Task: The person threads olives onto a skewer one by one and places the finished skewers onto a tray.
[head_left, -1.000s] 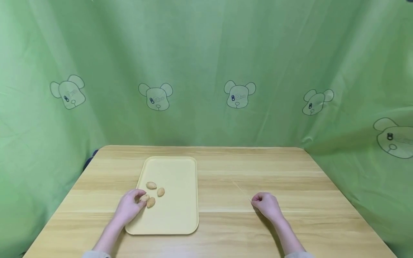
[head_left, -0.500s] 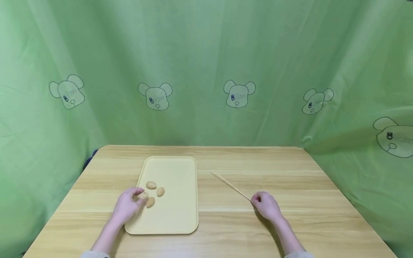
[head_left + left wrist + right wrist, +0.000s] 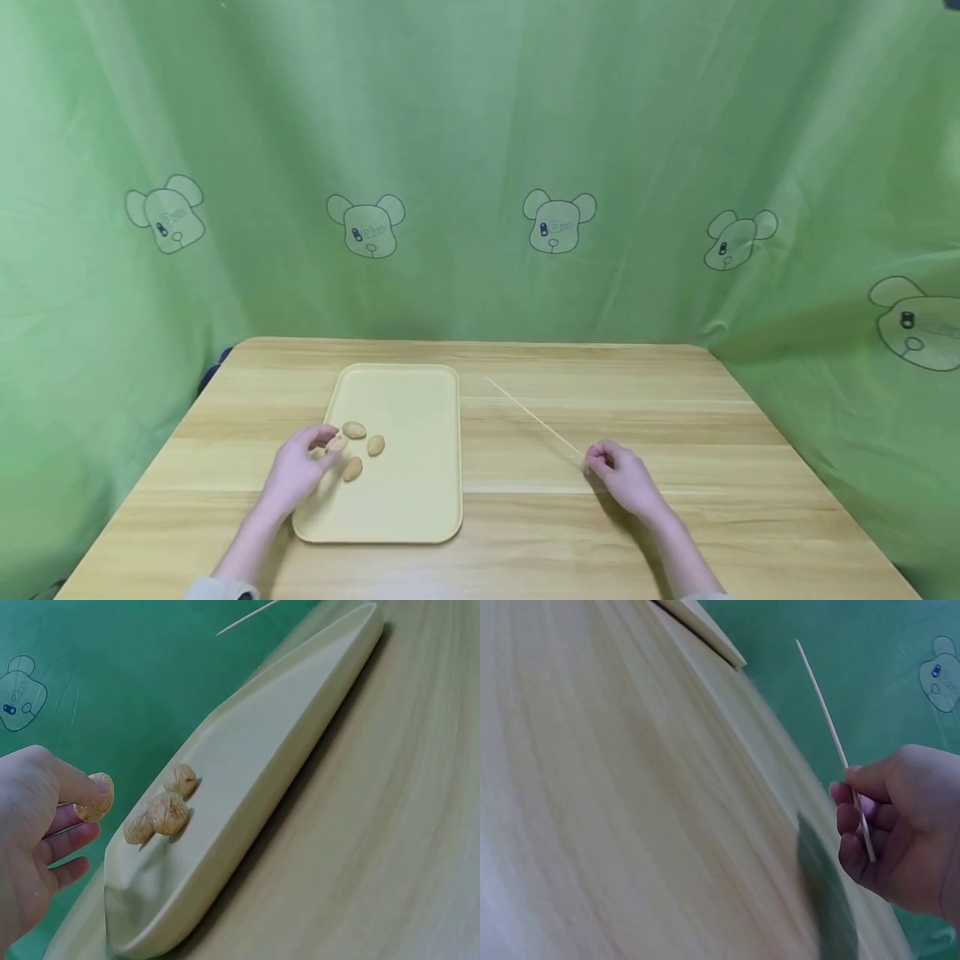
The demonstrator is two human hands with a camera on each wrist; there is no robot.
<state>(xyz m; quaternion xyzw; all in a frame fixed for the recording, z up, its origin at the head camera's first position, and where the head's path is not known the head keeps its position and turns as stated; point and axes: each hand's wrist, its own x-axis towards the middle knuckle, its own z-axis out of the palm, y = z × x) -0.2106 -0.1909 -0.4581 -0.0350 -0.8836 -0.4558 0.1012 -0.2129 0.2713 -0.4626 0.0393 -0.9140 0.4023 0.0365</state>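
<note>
Over the left side of a pale yellow tray, my left hand pinches an oval, wrinkled light-brown piece between thumb and fingers. In the left wrist view that piece is above and apart from the tray. Three similar brown pieces lie close together on the tray. My right hand, to the right of the tray, holds a thin wooden skewer near one end. The skewer's pointed tip extends forward and left, toward the tray's right side, without touching it.
The wooden table carries the tray on its left half. Behind and at both sides hangs a green curtain printed with bear heads. A dark blue object shows past the table's left edge.
My left hand has raised the pinched piece from beside the others and shifted slightly away from me. The skewer's tip has swung left and away from me while my right hand stays nearly in place.
</note>
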